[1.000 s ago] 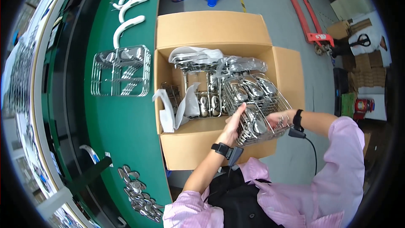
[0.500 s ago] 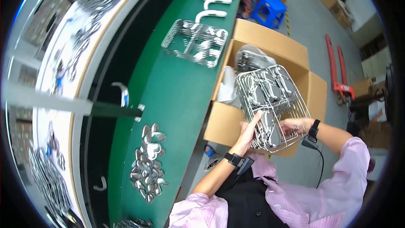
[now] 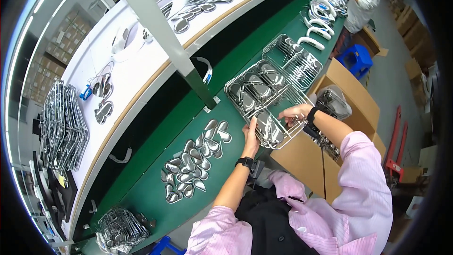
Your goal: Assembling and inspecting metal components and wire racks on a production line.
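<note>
Between both hands I hold a chrome wire rack [image 3: 231,86], tilted over the edge of the green workbench [image 3: 225,122]. Shiny rounded metal pieces [image 3: 258,85] lie in its sections. My left hand [image 3: 251,138] grips the near left side, thumb on the top wire. My right hand [image 3: 296,112] is at the near right side, its fingers curled at the wires and partly hidden. Just beyond, another wire rack [image 3: 302,73] rests on the bench, partly overlapped by mine. Loose teardrop-shaped metal pieces [image 3: 188,160] lie in a heap to the left.
An open cardboard box [image 3: 356,97] with bagged metal parts stands to the right. White curved handles [image 3: 318,30] line the far bench, near a co-worker [image 3: 365,2] and a blue stool [image 3: 355,60]. A grey post [image 3: 174,47] rises at the bench's back; a raised white shelf [image 3: 137,73] runs behind.
The rack in my hands has moved left, from above the cardboard box to over the green bench. My view has turned, bringing the co-worker and more of the shelf into sight.
</note>
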`<move>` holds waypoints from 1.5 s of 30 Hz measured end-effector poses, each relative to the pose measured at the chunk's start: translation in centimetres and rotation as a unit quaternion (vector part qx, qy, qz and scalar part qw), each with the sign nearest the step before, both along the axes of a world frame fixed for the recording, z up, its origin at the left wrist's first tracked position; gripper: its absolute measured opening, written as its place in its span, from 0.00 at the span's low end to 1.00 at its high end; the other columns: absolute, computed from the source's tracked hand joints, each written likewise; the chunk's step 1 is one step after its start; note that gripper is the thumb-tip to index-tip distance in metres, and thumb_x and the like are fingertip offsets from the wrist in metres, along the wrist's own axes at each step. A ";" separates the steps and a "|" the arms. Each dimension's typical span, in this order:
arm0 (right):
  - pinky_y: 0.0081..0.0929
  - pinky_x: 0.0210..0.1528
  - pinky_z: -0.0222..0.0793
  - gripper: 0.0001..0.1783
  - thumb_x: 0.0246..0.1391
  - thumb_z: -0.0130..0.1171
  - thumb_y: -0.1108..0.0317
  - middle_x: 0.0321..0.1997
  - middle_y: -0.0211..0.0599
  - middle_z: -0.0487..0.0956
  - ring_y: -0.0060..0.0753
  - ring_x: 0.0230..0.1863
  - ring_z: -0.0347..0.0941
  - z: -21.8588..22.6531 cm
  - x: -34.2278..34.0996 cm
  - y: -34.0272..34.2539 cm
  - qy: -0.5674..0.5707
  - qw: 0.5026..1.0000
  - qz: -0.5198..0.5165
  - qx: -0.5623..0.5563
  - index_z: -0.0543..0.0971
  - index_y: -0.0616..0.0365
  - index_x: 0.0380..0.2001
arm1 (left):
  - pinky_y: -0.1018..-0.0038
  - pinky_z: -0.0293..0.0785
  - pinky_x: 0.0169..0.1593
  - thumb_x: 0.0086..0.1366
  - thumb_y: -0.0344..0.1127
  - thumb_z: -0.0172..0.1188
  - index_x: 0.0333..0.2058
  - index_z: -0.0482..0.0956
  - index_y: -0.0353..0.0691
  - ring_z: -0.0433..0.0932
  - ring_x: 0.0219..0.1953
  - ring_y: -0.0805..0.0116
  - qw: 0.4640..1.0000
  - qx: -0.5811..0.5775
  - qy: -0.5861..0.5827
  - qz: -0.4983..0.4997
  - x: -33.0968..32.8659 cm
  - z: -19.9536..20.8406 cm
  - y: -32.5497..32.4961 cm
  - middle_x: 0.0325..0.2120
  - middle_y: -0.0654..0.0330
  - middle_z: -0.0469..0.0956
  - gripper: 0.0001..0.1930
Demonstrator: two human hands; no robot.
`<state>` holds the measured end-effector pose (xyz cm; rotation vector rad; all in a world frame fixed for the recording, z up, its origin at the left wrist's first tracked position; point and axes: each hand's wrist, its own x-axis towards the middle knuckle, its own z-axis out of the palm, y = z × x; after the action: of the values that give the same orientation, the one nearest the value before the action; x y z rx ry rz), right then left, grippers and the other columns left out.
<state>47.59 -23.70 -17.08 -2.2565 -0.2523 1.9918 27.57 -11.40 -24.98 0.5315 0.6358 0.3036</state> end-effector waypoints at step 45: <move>0.28 0.49 0.68 0.23 0.58 0.54 0.54 0.45 0.42 0.80 0.34 0.44 0.75 0.0 6.4 -1.5 -0.260 0.918 0.011 0.301 0.77 0.63 0.46 | 0.68 0.82 0.30 0.68 0.45 0.53 0.41 0.67 0.29 0.82 0.29 0.54 0.938 0.151 0.223 -0.220 3.7 2.0 3.8 0.31 0.47 0.76 0.20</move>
<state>54.01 -25.19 -17.11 -2.2757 -0.8124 1.0499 31.25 -7.65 -22.99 1.0362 0.8922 -0.1562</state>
